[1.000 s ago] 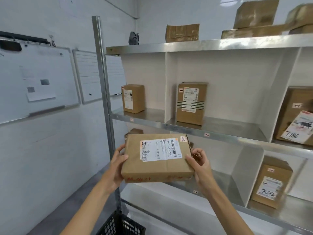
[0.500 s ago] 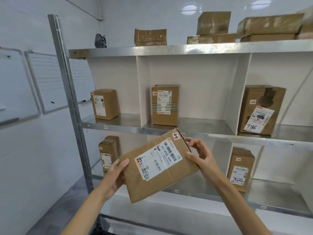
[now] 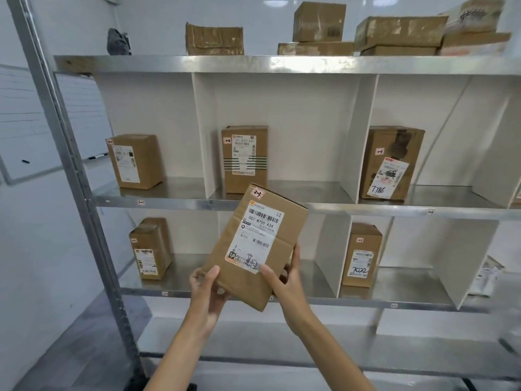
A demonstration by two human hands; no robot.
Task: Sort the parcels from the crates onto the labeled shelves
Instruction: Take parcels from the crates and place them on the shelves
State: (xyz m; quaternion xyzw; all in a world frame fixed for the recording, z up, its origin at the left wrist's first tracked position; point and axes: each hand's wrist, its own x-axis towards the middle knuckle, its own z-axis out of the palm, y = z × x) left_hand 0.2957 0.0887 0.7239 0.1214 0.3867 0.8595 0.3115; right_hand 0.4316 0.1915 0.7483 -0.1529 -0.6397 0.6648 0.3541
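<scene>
holding a parcel up in front of the shelves

both hands hold one brown parcel point(image 3: 255, 246) in the air, in front of the metal shelf unit point(image 3: 282, 64). the parcel is tilted, with its top end leaning to the right. its top corner overlaps the front edge of the upper row, and its lower end hangs before the front edge of the lower row. it touches no shelf.

the left hand point(image 3: 205, 289) grips the lower left corner, the thumb lying on the front face and the fingers curled under it. the right hand point(image 3: 284, 280) grips the lower right side, the thumb pressing on the white label point(image 3: 260, 235) and the fingers wrapped behind the edge. the label shows barcodes and the text "507-n705 a34". a small sticker point(image 3: 257, 193) with handwriting sits near the top corner.

behind the parcel, in the upper row, a striped box point(image 3: 244, 159) stands upright in the middle compartment. a left box point(image 3: 135, 161) stands in the compartment beside it, and a box marked 7786 point(image 3: 392, 162) stands in the right one. in the lower row stand a small box point(image 3: 150, 248) at the left and a box marked 7022 point(image 3: 362, 255) at the right. several worn cartons point(image 3: 214, 39) lie on the top shelf. a whiteboard point(image 3: 84, 117) hangs on the left wall.
</scene>
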